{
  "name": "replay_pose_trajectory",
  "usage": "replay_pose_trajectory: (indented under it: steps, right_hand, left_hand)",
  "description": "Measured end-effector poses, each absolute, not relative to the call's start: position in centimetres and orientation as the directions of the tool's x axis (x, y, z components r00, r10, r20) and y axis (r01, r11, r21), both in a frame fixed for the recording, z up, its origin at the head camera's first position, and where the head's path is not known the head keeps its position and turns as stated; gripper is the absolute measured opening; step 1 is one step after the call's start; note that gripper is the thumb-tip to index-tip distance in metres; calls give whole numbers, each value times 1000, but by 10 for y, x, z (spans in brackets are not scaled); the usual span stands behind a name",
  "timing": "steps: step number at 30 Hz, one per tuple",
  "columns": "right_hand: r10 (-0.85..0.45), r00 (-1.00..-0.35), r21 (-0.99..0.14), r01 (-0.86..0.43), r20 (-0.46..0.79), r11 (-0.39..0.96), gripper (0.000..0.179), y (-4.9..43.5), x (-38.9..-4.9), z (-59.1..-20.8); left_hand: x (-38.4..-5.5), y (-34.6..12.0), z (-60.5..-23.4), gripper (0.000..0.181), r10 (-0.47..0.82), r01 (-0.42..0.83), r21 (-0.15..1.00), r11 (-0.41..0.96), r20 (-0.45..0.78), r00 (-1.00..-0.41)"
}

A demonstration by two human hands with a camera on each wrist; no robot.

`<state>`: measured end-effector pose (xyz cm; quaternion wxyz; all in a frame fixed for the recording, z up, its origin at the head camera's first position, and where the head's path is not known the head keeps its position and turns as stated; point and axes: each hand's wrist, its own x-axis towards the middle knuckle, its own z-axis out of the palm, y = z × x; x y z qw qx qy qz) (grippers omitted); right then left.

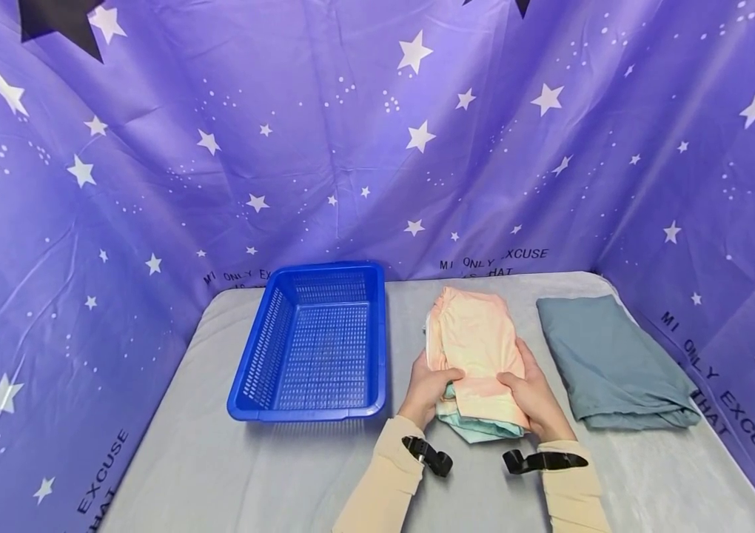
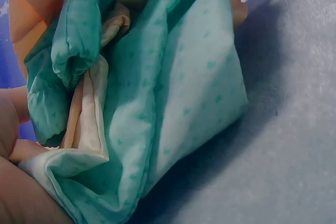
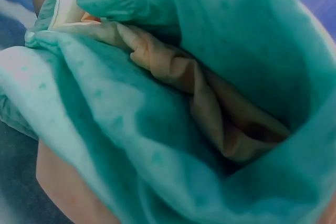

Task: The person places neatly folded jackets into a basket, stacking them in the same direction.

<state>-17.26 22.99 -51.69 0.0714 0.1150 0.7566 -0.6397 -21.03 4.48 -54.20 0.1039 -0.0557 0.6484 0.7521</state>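
Between both hands is a folded bundle of fabric [image 1: 480, 333], peach on its upper face and mint green with small hearts underneath. My left hand [image 1: 425, 386] grips its left side, thumb on top and fingers beneath. On the opposite side my right hand [image 1: 539, 392] holds it the same way, thumb over the peach layer. In the left wrist view the mint green layer [image 2: 194, 82] hangs in loose folds over the grey surface. A twisted peach strip [image 3: 173, 69] lies inside the green folds in the right wrist view.
A blue plastic basket [image 1: 331, 355] with perforated walls stands left of the hands, nothing inside it. To the right lies a folded grey-blue cloth [image 1: 613, 363]. Purple star-printed curtains [image 1: 324, 163] enclose the grey-covered table [image 1: 271, 474] at the back and sides.
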Motion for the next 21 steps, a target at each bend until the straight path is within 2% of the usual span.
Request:
replay_pose_trajectory:
  steps: [11,21]
  right_hand:
    - [68,-977,-964,209,-200,164,90,225,-165,-505]
    - [62,-994,-980,99,-90,174,86,222,-162,-497]
  left_hand:
    - [-206,39,-527,68,105,-195,965,-178,-178,-978]
    - [-203,35,-505,72,89,-137,971,-197,-121,-989]
